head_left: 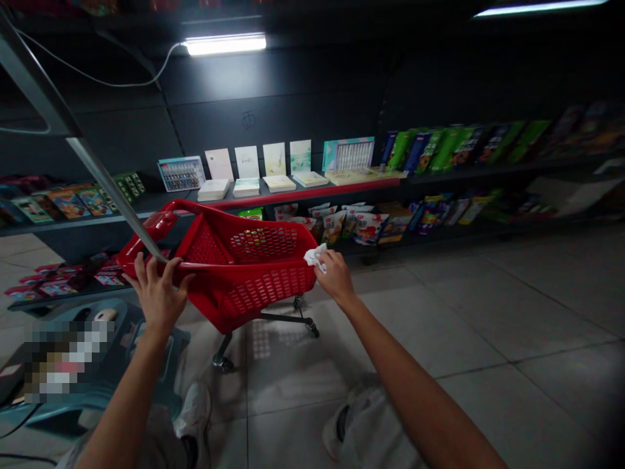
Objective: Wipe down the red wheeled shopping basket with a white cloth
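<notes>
A small red plastic shopping cart (244,286) with perforated sides stands on wheels in front of me. My left hand (160,290) grips its near rim at the handle end, the fingers spread over the edge beside a grey metal pole (114,189). At the opposite end, my right hand (334,273) pinches a crumpled white tissue (315,256) and presses it against the rim's corner. The cart's basket looks bare inside where I can see it.
Behind the cart runs a dark shelf (288,195) with white booklets (247,185), green packs (444,148) and snack bags (364,225). A blue-grey plastic stool (168,365) bearing partly blurred items stands at lower left. A lit tube lamp (224,44) hangs above.
</notes>
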Available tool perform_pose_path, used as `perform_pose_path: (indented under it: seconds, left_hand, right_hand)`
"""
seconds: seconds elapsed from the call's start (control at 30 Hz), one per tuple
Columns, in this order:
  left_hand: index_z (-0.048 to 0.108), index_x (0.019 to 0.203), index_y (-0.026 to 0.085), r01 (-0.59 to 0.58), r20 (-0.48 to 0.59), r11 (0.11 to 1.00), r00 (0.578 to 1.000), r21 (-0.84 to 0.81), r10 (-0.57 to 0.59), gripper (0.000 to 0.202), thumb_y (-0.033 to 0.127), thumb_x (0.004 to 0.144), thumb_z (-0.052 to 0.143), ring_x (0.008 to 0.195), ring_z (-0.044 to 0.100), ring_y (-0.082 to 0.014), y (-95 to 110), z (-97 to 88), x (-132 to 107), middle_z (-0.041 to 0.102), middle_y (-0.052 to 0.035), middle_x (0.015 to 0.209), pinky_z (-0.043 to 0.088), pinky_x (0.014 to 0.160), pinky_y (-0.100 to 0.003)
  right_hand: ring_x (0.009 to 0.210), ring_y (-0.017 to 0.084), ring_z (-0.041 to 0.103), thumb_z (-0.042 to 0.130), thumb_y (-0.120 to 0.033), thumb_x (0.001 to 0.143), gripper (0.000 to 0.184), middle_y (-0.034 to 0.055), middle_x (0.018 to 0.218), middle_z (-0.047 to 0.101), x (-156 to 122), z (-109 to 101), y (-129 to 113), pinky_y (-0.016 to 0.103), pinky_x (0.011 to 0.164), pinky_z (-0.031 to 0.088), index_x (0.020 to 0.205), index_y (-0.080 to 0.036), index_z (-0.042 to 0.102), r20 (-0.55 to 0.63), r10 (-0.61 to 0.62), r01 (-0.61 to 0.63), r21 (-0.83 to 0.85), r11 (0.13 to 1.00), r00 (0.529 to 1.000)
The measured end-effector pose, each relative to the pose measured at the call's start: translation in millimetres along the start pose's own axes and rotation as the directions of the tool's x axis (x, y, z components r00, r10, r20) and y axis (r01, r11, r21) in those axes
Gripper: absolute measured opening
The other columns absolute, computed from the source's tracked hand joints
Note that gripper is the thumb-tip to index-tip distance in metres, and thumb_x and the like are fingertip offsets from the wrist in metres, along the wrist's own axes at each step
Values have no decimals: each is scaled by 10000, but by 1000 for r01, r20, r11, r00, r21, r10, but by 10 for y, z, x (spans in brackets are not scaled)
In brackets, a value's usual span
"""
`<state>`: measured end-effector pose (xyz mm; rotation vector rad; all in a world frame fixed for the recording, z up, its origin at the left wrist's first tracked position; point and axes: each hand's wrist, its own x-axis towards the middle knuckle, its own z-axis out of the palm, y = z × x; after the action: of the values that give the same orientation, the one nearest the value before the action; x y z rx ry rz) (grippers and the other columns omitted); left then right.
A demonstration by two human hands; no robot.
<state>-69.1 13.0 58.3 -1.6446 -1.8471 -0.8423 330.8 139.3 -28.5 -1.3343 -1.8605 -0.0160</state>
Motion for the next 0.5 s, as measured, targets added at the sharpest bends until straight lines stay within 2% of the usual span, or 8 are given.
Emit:
perform_pose_path:
  seconds: [0.13,0.2,0.23,0.3,0.33,0.4,0.43,0.5]
  left_hand:
    - [617,1260,222,5,3,1000,1000,-28,-5,426,467,913,589,1536,80,-440,-18,23,1,436,-163,1453,173,1167,-700]
    - [617,1262,209,3,3,999,1000,-39,-3,441,464,904,597,1533,58,-458,-33,30,7,442,-167,1439,164,1161,-716]
    - [618,1265,207,0,1,999,1000,-42,0,445,463,902,599,1534,54,-460,-38,32,10,448,-168,1431,159,1162,-718]
    - [621,1271,209,-1,-3,999,1000,-40,1,451,464,899,602,1539,49,-453,-40,37,10,456,-171,1423,152,1168,-714]
    - [622,1274,214,4,-2,999,1000,-37,-4,453,465,897,605,1544,43,-446,-36,40,7,458,-175,1425,152,1170,-709]
    - [625,1279,230,18,1,999,1000,-30,-18,452,459,890,615,1553,27,-431,-20,50,-3,460,-182,1432,154,1173,-703]
    - [626,1282,238,25,1,999,1000,-28,-25,449,455,888,619,1557,18,-424,-9,54,-8,462,-184,1434,153,1173,-702]
    - [627,1284,252,33,-5,999,999,-25,-33,444,449,885,623,1562,5,-414,12,57,-17,469,-187,1430,149,1174,-704]
  right_hand:
    - [1053,262,519,542,-134,858,270,95,1106,622,-216,144,-448,363,977,436,1108,-213,605,118,-202,188,113,976,972]
    - [1079,261,521,527,-117,850,350,100,1159,607,-304,267,-502,353,978,439,1179,-220,589,154,-212,194,127,973,965]
    - [1084,260,521,516,-110,840,359,103,1158,598,-336,337,-472,349,970,445,1174,-221,590,140,-161,145,121,982,977]
    - [1082,254,526,493,-104,812,349,104,1135,578,-384,493,-345,345,955,455,1130,-211,591,51,17,-24,144,989,999]
    - [1088,249,528,484,-109,798,348,104,1135,568,-406,581,-279,348,961,455,1119,-202,582,-8,115,-111,185,976,993]
    - [1118,240,529,481,-136,774,381,109,1167,555,-470,783,-206,367,1004,441,1144,-186,556,-101,290,-247,308,919,952]
    - [1129,236,530,490,-153,760,401,110,1182,558,-518,896,-216,377,1026,430,1156,-183,545,-102,373,-308,388,869,922]
    - [1096,237,553,530,-185,714,395,97,1143,598,-647,1132,-329,390,1022,433,1109,-189,551,14,500,-430,532,730,866]
